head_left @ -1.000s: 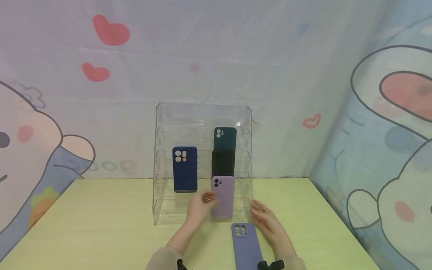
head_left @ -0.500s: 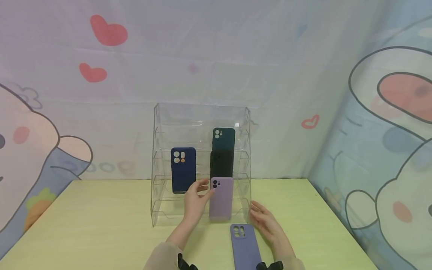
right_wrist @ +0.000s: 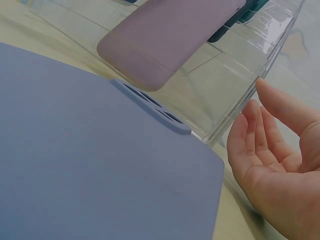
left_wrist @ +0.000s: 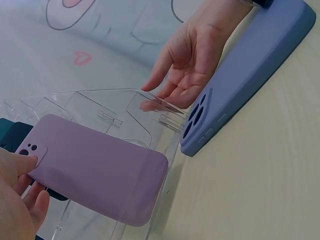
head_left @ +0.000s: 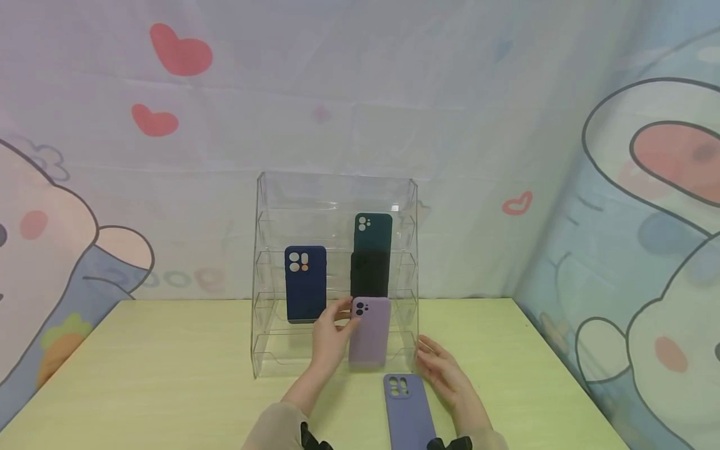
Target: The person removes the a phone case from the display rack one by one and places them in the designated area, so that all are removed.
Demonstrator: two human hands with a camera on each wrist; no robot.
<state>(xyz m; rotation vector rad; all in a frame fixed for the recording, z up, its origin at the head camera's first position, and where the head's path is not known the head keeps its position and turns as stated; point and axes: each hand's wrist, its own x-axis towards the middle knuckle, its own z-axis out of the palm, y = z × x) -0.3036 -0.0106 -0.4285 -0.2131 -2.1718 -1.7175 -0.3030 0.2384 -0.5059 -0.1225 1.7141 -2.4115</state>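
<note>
Head view showed the left hand (head_left: 332,337) pinching a lilac phone case (head_left: 369,331) by its upper edge on the clear rack's (head_left: 270,275) lowest shelf; light, bendy, likely grippy. Right hand (head_left: 447,372) lay relaxed, empty.

The rack (head_left: 336,194) looks like clear glossy acrylic, you can see glare along its edges. All the cases look like matt, smooth silicone or soft plastic: lilac case (head_left: 369,331), periwinkle case (head_left: 409,412), navy case (head_left: 305,284), green case (head_left: 373,232), black case (head_left: 369,275). The table (head_left: 169,375) is pale wood-grain, fairly matt. The backdrop (head_left: 394,94) is printed cloth with creases.
</note>
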